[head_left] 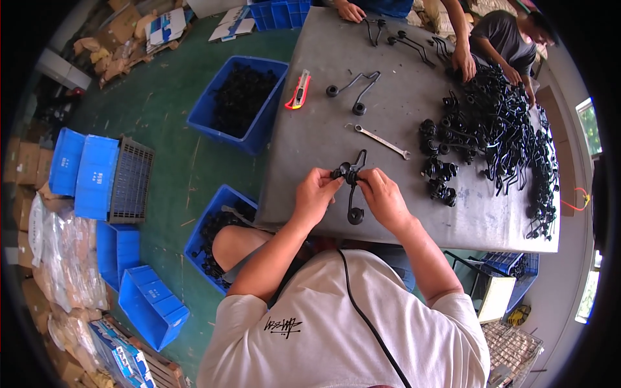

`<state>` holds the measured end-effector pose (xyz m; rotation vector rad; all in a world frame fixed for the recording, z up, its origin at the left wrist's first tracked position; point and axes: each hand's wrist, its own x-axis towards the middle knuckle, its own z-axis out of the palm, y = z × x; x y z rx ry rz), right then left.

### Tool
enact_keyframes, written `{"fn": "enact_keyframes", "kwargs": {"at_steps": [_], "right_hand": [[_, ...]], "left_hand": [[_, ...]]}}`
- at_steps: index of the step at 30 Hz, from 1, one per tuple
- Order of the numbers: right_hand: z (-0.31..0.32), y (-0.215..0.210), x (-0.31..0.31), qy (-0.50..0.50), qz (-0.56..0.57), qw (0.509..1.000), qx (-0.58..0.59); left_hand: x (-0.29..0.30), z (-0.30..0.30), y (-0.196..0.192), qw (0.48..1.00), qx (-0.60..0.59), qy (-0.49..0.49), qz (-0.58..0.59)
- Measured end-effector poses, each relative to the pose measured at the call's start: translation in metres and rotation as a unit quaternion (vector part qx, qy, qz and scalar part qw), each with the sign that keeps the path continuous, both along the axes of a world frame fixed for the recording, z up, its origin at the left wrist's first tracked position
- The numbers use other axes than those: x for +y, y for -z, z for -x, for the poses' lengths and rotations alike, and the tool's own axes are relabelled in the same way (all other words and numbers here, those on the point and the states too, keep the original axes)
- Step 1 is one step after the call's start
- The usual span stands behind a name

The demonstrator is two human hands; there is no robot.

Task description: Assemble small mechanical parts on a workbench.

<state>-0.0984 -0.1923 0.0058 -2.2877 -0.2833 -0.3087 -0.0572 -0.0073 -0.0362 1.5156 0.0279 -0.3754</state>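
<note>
Close to the near edge of the table, my left hand (315,196) pinches a round black end of a bent black rod (359,160). My right hand (384,197) is closed on the same piece, with thumb and finger at its middle. The piece has a loop pointing away from me, and another round black end hangs toward me between my hands. My fingertips partly hide where its parts meet. Beyond my hands lies a combination wrench (383,141). Farther off rests another bent rod (354,85) with two round black ends, and left of it a red utility knife (299,90).
A large heap of black bent rods (501,123) covers the table's right side. Two co-workers' hands (463,62) (351,11) reach in at the far edge. Left of the grey table (284,155) stand blue bins (249,139) of black parts; blue crates (152,310) lie farther left.
</note>
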Motion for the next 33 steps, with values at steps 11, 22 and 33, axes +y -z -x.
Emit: {"fn": "enact_keyframes", "kwargs": {"at_steps": [11,22,33], "right_hand": [[-0.004,-0.002,-0.011,-0.088,0.078,0.993,-0.013],[0.002,0.002,-0.003,-0.027,-0.055,0.995,0.073],[-0.003,0.013,-0.001,0.031,0.082,0.996,0.002]], "left_hand": [[0.001,-0.001,-0.001,1.000,0.010,0.014,-0.010],[0.001,0.000,0.001,1.000,-0.001,0.007,-0.016],[-0.001,0.003,0.001,0.999,-0.011,0.006,-0.033]]}}
